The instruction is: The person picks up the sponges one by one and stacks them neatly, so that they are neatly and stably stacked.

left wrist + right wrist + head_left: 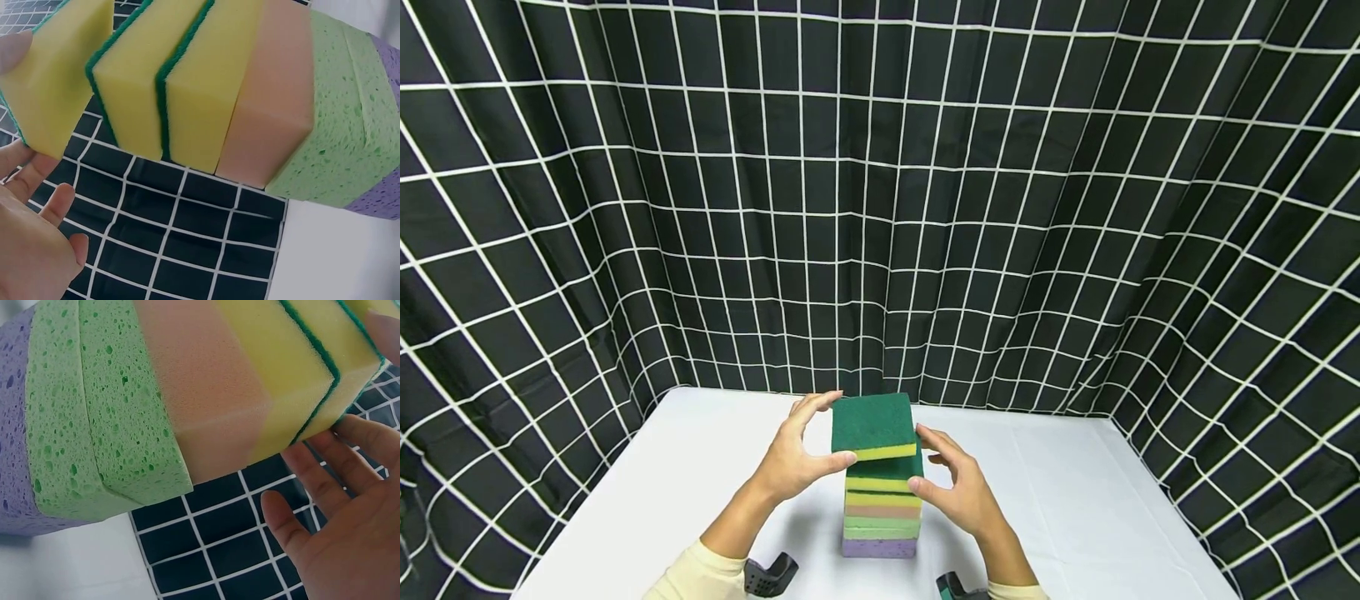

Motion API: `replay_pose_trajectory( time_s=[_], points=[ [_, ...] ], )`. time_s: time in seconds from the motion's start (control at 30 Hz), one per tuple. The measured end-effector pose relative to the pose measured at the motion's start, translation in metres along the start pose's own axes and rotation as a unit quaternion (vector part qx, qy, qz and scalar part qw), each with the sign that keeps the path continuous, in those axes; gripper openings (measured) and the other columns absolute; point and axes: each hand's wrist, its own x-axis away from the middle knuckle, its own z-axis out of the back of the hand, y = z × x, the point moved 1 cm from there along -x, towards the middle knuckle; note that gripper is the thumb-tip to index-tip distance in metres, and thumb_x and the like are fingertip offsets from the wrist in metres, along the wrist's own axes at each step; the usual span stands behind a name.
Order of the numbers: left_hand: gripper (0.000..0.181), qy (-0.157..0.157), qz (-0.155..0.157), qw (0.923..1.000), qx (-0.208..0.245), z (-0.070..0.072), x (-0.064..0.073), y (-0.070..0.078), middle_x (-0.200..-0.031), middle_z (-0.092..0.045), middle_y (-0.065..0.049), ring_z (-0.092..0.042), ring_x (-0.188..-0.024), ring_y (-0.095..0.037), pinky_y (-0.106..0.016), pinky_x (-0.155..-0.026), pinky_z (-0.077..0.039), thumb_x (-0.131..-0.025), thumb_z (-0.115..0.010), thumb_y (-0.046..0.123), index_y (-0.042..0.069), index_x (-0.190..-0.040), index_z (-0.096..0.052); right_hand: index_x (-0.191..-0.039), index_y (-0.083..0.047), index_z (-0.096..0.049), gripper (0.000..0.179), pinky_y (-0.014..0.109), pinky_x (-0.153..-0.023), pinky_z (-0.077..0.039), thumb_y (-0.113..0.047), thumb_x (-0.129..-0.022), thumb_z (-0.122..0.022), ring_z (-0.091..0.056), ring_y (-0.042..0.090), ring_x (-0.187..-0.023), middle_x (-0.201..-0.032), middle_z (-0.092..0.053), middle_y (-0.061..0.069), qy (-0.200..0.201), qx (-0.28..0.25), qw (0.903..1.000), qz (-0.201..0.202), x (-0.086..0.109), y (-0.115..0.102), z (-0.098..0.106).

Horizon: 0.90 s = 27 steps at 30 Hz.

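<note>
My left hand [790, 458] pinches a yellow sponge with a dark green scouring top [872, 421] by its left side, thumb in front and fingers behind. That sponge is tilted over a stack of sponges; the left wrist view shows a gap between its yellow underside [62, 75] and the stack. My right hand [958, 483] grips the stack's uppermost yellow-and-green sponge [876, 483] from the right, thumb at the near edge and fingertips behind. Below lie another yellow-and-green sponge [880, 499], a peach layer [880, 512], light green porous sponges [94, 412] and a purple one [878, 547] at the bottom.
The stack stands on a white table [1037, 483]. A black curtain with a white grid [880, 208] hangs behind and along both sides. Dark wrist-worn devices [771, 575] show below both hands, by the cream sleeves [700, 575].
</note>
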Motion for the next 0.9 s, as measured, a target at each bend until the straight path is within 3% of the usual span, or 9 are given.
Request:
replay_pose_trajectory(
  time_s=[0.17, 0.37, 0.57, 0.9],
  points=[
    [0.075, -0.012, 0.007, 0.9999, -0.003, -0.004, 0.000, -0.002, -0.127, -0.048, -0.004, -0.040, -0.121, -0.027, -0.066, -0.100, -0.024, -0.072, -0.083, 0.025, 0.018, -0.139, -0.050, -0.144, -0.011, -0.045, 0.064, 0.044, -0.093, -0.043, -0.014, -0.086, -0.071, -0.047, 0.022, -0.124, -0.137, -0.051, 0.004, 0.001, 0.002, 1.0000, -0.005, 0.001, 0.001, 0.000],
    [0.075, -0.023, 0.010, 0.9996, 0.011, -0.010, 0.000, -0.004, -0.129, -0.048, -0.006, -0.039, -0.121, -0.031, -0.065, -0.101, -0.022, -0.072, -0.083, 0.022, 0.013, -0.139, -0.050, -0.143, -0.009, -0.045, 0.063, 0.048, -0.092, -0.043, -0.014, -0.086, -0.071, -0.047, 0.023, -0.124, -0.135, -0.052, 0.004, 0.004, -0.002, 1.0000, -0.006, 0.000, 0.000, -0.001],
    [0.076, -0.034, 0.000, 0.9994, 0.009, -0.016, 0.000, -0.005, -0.129, -0.050, 0.000, -0.039, -0.117, -0.024, -0.062, -0.100, -0.025, -0.072, -0.083, 0.023, 0.012, -0.140, -0.050, -0.141, -0.007, -0.048, 0.062, 0.045, -0.092, -0.044, -0.013, -0.085, -0.073, -0.047, 0.022, -0.122, -0.136, -0.052, 0.004, 0.009, -0.010, 0.9999, -0.006, -0.001, -0.001, -0.002],
    [0.078, -0.037, -0.024, 0.9990, -0.004, -0.018, 0.000, -0.011, -0.129, -0.053, 0.001, -0.042, -0.116, -0.034, -0.059, -0.099, -0.029, -0.073, -0.082, 0.024, 0.005, -0.140, -0.048, -0.140, -0.009, -0.050, 0.061, 0.043, -0.091, -0.044, -0.015, -0.084, -0.074, -0.047, 0.023, -0.123, -0.135, -0.053, -0.001, 0.019, -0.004, 0.9997, -0.016, -0.001, -0.002, -0.003]
  ],
)
